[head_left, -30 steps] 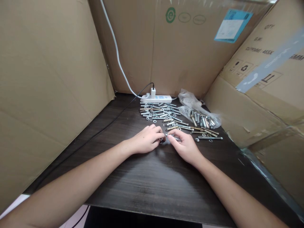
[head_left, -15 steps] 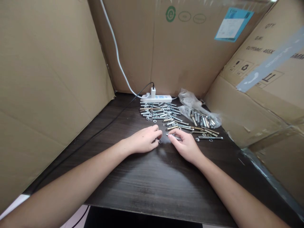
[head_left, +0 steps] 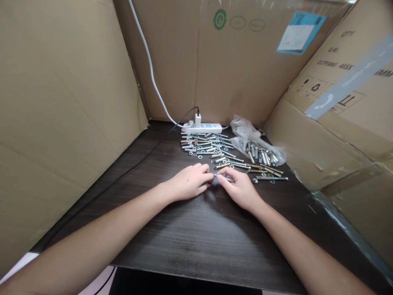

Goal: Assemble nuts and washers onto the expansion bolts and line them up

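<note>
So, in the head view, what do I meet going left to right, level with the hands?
Left cardboard → black cable → left hand → right hand → rightmost bolt → right cardboard.

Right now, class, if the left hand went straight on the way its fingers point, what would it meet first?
Most likely the near end of the metal rod held in the right hand. The gap to the left hand looks small, though depth is unclear.
</note>
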A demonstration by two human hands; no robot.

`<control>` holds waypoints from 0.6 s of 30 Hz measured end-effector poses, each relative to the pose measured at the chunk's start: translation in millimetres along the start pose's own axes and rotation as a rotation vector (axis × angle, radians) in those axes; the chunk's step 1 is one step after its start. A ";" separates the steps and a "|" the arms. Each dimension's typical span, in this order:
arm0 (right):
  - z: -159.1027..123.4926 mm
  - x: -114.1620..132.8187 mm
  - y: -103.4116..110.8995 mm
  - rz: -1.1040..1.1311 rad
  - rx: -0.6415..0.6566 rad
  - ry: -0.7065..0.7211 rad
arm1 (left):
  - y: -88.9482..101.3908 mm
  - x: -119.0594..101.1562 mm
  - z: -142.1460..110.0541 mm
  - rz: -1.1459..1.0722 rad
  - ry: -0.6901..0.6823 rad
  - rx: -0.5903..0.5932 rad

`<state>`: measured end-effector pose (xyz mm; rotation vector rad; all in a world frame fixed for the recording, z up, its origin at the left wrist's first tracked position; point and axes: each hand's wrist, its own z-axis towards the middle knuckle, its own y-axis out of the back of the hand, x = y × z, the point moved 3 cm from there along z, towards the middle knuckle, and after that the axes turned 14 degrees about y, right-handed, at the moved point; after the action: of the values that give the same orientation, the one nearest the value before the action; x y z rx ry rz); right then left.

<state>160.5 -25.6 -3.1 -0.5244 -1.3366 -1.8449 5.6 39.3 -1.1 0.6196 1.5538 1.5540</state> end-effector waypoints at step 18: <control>-1.7 2.9 -6.3 0.182 -0.030 0.048 | 12.6 -4.9 -2.5 -0.555 0.132 -0.209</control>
<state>154.1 -27.4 -5.4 -0.5933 -1.1906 -1.7201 3.5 35.3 11.9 -0.0398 1.4695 1.3172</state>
